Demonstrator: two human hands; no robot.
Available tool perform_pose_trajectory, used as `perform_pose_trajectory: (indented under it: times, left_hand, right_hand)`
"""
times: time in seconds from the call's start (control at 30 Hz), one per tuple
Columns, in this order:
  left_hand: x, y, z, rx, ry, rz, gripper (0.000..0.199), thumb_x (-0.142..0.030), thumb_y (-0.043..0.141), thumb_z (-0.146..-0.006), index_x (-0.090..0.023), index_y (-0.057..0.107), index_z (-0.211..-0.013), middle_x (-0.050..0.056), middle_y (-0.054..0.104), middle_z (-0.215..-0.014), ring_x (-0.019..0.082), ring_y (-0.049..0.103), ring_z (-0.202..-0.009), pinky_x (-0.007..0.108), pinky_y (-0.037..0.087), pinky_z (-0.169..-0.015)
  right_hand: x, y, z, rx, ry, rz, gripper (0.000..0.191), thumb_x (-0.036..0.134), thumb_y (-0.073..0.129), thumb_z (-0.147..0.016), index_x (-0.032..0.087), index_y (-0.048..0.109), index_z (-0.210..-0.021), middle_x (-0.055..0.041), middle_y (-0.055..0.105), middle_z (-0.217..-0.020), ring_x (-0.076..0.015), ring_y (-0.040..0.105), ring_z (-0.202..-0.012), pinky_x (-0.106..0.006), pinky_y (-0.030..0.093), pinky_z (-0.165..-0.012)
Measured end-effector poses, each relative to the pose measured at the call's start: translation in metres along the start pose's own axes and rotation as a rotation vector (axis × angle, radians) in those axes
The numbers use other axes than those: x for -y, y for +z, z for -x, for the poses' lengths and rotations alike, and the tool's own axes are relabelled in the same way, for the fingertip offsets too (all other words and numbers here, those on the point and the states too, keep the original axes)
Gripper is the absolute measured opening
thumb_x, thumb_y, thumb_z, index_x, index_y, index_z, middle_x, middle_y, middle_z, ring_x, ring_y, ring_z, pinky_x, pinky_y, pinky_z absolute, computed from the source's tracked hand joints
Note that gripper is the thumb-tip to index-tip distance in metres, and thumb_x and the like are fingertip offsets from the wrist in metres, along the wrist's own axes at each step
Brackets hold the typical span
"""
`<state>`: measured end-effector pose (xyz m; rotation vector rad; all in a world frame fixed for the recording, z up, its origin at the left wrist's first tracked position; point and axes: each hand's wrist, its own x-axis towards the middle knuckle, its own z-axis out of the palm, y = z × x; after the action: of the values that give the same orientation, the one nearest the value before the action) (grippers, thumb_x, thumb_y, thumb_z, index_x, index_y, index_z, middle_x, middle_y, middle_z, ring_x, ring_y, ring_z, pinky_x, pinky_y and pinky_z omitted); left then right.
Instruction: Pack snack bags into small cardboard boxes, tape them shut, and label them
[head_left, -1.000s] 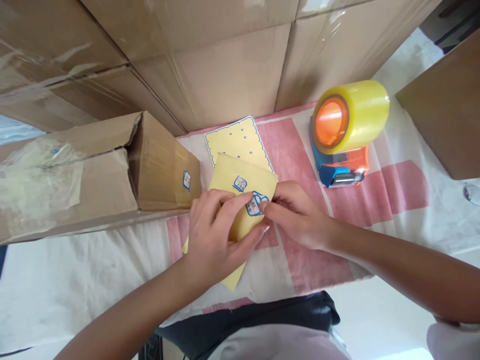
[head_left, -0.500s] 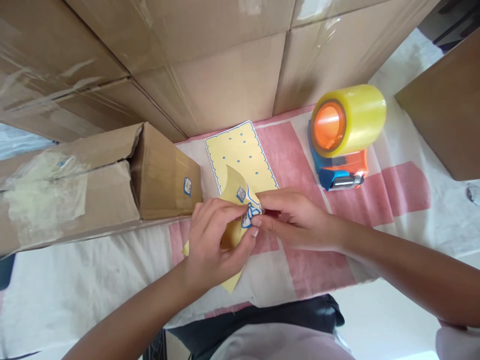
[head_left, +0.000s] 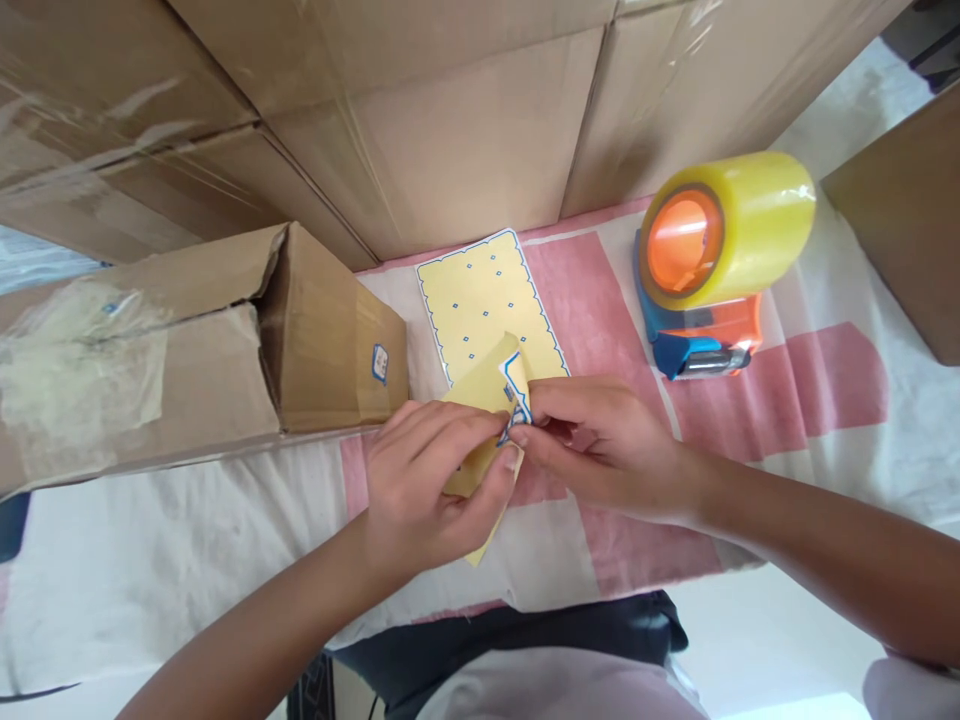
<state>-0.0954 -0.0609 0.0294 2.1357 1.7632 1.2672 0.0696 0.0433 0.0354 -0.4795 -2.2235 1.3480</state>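
A thin yellow sheet (head_left: 480, 385) with blue-edged stickers is bent between my hands. My left hand (head_left: 431, 480) pinches it from the left, thumb and forefinger closed near a sticker. From the right, my right hand (head_left: 600, 440) grips the sheet's curled corner between thumb and forefinger, the fingertips of both hands almost meeting. Just beyond them, a yellow card (head_left: 484, 300) with a wavy blue border and small blue diamonds lies flat on the cloth. The lower part of the held sheet hangs below my left thumb, and my left hand hides some of it.
At the left lies a taped cardboard box (head_left: 337, 340) with a small blue-edged sticker. Large cardboard boxes (head_left: 465, 140) line the back. A tape dispenser (head_left: 697, 330) with a yellow roll stands at the right on the pink and white cloth (head_left: 637, 540). Another box (head_left: 907, 220) is far right.
The held sheet has turned and folded differently, so its corner now curls up at my right fingertips and the sticker there shows less. The view has shifted slightly.
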Motion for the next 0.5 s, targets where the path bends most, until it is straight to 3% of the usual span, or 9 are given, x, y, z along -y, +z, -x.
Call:
perform_pose_trajectory:
  times: [0.3,0.5]
  left_hand:
    - [0.0008,-0.0013,-0.0004,0.0,-0.012,0.021,0.012,-0.01,0.064,-0.088,-0.019,0.066,-0.095,0.001,0.076,-0.082,0.015,0.07,-0.073,0.03,0.044,-0.063]
    - [0.0021,-0.0011,0.001,-0.027,0.016,0.015,0.015,-0.017,0.071,-0.083,-0.02,0.063,-0.095,-0.001,0.073,-0.076,0.014,0.065,-0.063,0.031,0.044,-0.06]
  right_hand:
    - [-0.0002,0.0011,0.0006,-0.01,0.009,0.014,0.031,0.015,0.055,-0.092,0.019,0.037,-0.067,0.0067,0.035,-0.06,-0.0049,0.03,-0.054,-0.02,0.026,-0.049]
    - [0.0015,-0.0002,0.0011,-0.005,-0.015,0.014,0.032,0.015,0.055,-0.094,0.018,0.038,-0.067,0.0068,0.036,-0.059,-0.0043,0.03,-0.053,-0.019,0.026,-0.049]
